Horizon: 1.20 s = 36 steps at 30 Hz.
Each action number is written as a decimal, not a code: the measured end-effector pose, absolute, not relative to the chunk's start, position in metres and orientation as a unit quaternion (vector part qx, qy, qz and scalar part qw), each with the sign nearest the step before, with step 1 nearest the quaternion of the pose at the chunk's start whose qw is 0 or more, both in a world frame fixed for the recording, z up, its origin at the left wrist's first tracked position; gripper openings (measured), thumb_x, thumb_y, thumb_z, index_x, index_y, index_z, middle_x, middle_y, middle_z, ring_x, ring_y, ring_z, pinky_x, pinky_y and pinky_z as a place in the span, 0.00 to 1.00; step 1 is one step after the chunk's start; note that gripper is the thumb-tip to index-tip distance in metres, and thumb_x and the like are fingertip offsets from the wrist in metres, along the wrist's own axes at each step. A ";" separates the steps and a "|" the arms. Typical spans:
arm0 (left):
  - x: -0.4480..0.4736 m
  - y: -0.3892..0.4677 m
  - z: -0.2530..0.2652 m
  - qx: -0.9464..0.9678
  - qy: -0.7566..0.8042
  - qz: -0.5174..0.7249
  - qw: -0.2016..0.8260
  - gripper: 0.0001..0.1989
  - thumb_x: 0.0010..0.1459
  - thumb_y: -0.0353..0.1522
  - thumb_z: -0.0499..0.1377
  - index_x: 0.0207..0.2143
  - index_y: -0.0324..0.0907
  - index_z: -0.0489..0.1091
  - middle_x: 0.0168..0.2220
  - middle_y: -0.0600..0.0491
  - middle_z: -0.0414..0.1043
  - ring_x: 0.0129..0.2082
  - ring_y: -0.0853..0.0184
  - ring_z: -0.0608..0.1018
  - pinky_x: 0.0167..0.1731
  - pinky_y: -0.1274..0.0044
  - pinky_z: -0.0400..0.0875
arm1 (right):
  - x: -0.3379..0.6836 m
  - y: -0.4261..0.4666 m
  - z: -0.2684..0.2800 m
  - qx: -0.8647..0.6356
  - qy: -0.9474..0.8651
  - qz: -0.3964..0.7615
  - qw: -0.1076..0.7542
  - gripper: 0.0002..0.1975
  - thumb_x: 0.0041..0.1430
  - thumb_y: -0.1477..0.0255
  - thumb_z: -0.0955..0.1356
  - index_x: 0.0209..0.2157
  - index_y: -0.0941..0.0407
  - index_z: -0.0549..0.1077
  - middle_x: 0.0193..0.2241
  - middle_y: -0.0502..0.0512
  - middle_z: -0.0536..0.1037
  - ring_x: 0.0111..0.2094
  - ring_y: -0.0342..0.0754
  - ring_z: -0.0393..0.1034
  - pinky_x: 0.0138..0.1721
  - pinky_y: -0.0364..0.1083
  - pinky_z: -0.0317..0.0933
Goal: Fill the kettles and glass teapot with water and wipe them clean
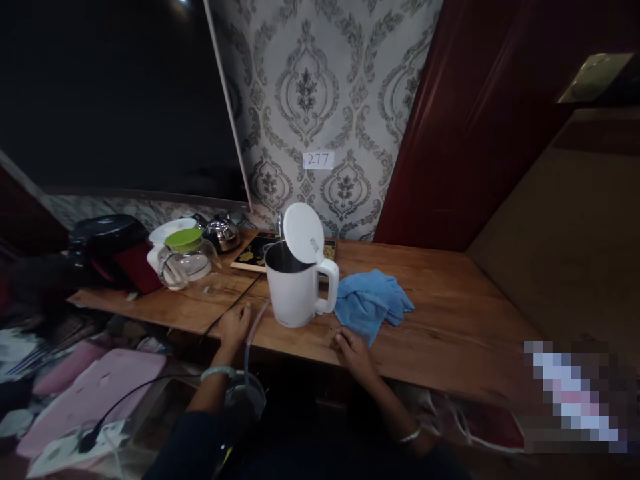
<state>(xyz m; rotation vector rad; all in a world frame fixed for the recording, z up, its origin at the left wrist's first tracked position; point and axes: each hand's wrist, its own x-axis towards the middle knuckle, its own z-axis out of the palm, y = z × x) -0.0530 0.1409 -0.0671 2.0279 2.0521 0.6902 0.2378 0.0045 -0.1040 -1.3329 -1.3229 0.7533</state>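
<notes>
A white electric kettle [293, 293] stands upright near the table's front edge, its handle to the right. The kettle's round lid [303, 233] is raised, so the dark inside shows. Behind it a thin metal spout [280, 223] reaches over the opening. My left hand [235, 325] rests closed on the table edge, left of the kettle and apart from it. On the right, my right hand [354, 348] lies with curled fingers at the edge, just below a crumpled blue cloth [373, 300]. Nothing shows in either hand.
A black patterned induction cooker [250, 253] sits behind the kettle. Leftward stand a glass pot with green lid [184, 241], a steel kettle [223, 233] and a red-black appliance [120, 250]. A clear tube [249, 350] drops into a container [253, 393]. A power strip [80, 448] lies lower left.
</notes>
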 end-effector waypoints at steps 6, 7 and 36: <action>-0.054 0.140 -0.066 0.692 0.675 0.241 0.088 0.17 0.62 0.34 0.50 0.29 0.38 0.76 0.28 0.47 0.77 0.28 0.65 0.75 0.27 0.78 0.56 | 0.232 0.004 -0.112 -0.564 -0.547 0.318 0.531 0.19 0.60 0.55 0.60 0.23 0.53 0.67 0.21 0.49 0.70 0.26 0.47 0.67 0.30 0.44 0.60; -0.054 0.140 -0.066 0.691 0.673 0.248 0.090 0.16 0.62 0.34 0.50 0.29 0.39 0.76 0.28 0.48 0.77 0.28 0.65 0.75 0.27 0.78 0.56 | 0.232 0.005 -0.112 -0.563 -0.543 0.322 0.533 0.20 0.61 0.54 0.61 0.23 0.53 0.67 0.20 0.49 0.70 0.25 0.47 0.66 0.29 0.44 0.60; -0.053 0.133 -0.080 0.651 0.706 0.256 0.109 0.12 0.59 0.30 0.50 0.30 0.40 0.72 0.30 0.50 0.77 0.31 0.65 0.76 0.30 0.78 0.58 | 0.318 0.056 -0.131 -0.748 -0.646 -0.087 0.121 0.26 0.64 0.61 0.58 0.60 0.51 0.70 0.63 0.61 0.65 0.62 0.62 0.59 0.60 0.63 0.51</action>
